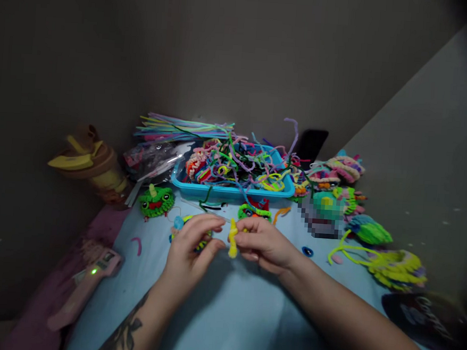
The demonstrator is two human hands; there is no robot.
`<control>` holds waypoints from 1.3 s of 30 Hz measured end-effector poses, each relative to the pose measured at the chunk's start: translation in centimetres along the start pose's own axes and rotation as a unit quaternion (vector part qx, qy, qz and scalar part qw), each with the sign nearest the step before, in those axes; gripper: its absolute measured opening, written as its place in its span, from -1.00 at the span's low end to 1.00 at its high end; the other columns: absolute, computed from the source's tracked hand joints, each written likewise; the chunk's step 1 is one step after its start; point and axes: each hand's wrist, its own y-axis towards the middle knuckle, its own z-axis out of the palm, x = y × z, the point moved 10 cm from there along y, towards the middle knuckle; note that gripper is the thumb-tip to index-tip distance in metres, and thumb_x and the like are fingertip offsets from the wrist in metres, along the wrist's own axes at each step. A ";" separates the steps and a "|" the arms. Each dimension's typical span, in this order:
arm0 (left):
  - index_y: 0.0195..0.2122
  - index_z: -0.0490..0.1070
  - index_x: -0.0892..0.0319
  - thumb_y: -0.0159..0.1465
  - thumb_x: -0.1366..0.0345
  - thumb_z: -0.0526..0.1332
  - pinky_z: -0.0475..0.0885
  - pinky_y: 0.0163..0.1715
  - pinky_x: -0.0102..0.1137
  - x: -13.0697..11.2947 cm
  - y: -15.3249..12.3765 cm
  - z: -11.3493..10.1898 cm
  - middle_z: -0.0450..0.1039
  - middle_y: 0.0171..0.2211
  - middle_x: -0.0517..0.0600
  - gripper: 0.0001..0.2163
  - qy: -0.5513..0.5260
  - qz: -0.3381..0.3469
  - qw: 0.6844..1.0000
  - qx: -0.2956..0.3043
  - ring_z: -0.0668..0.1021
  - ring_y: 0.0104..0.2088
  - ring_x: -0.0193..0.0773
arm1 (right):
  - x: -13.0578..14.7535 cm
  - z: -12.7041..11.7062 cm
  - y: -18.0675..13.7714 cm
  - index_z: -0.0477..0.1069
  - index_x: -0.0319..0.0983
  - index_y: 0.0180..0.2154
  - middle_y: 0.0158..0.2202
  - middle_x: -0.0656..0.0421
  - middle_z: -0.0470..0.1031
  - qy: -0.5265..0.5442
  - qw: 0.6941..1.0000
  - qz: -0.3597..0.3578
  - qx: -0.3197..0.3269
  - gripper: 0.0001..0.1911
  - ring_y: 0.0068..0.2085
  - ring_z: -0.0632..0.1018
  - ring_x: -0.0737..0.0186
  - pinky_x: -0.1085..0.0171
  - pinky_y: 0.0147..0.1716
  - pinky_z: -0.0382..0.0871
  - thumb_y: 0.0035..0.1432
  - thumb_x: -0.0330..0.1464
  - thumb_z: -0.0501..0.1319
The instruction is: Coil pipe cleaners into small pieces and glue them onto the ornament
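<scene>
"Twist of yellow fuzz (232,240): is that what we hold?"

"Yes. We pinch it in our right hand (264,241), between the thumb and the fingers. It stands almost straight up in front of us, above the blue cloth (224,313)."

"And our left hand (193,239)?"

"It is just beside the twist. Its thumb and fingers are apart, and we see a little gap between them and the twist."

"What is close to our hands?"

"Under our left hand we see a bright toy (177,225), but the hand hides most of it. Behind our right hand sits a green and red toy (255,213), partly hidden too. An orange strip (282,214) lies beside that one."

"And a bit farther out?"

"On the left we see a green toy with a horn (156,204) and a small pink strip (136,245). On the right lies a round blue disc (307,251). Past our hands stands a blue box (232,192), heaped with fuzzy strings (238,164) of many colors."

"What about the edges?"

"Far left, we see a pink tool with a green light (83,292) and a brown pot (99,179). Far right lies a fluffy yellow piece (397,272)."
</scene>
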 end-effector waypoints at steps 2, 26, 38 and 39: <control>-0.11 0.48 0.09 0.19 0.38 0.25 0.44 -0.14 -0.33 -1.7 0.2 0.3 0.46 -0.05 0.11 -0.77 0.029 0.083 0.995 0.041 0.51 -0.07 -0.18 | -1.2 0.8 -0.1 0.32 -0.30 -0.59 -0.73 0.37 0.20 0.022 0.997 0.056 0.043 -0.65 -0.71 0.08 0.59 0.50 -0.77 -0.15 -0.28 -0.29 0.47; -0.49 0.38 0.20 0.20 0.14 0.17 0.21 -0.59 -0.51 4.1 -0.8 3.3 0.29 -0.61 -0.12 -0.75 -0.085 -0.225 0.963 0.125 0.32 -0.61 -0.41 | 4.7 0.5 -1.6 0.46 -0.24 -0.42 -0.45 0.21 0.44 -0.350 0.910 -0.217 -0.055 -0.88 -0.36 0.43 0.30 0.30 -0.31 0.27 0.11 -0.33 0.23; -0.49 0.33 0.24 0.04 0.09 0.35 0.03 -0.77 -0.61 4.6 -4.2 7.5 0.21 -0.65 -0.16 -0.68 -0.418 -0.423 0.781 0.190 0.17 -0.71 -0.55 | 2.8 1.2 -0.4 0.44 -0.26 -0.45 -0.48 0.21 0.44 -0.179 0.965 -0.180 0.056 -0.65 -0.42 0.45 0.32 0.32 -0.35 0.32 0.00 -0.08 0.32; -0.47 0.33 0.24 0.07 0.06 0.32 0.10 -0.74 -0.60 4.5 -3.7 7.1 0.24 -0.63 -0.15 -0.67 -0.398 -0.398 0.806 0.182 0.21 -0.69 -0.53 | 3.0 1.1 -0.4 0.42 -0.26 -0.45 -0.49 0.22 0.43 -0.181 0.965 -0.182 0.046 -0.66 -0.43 0.44 0.33 0.33 -0.36 0.32 0.03 -0.09 0.30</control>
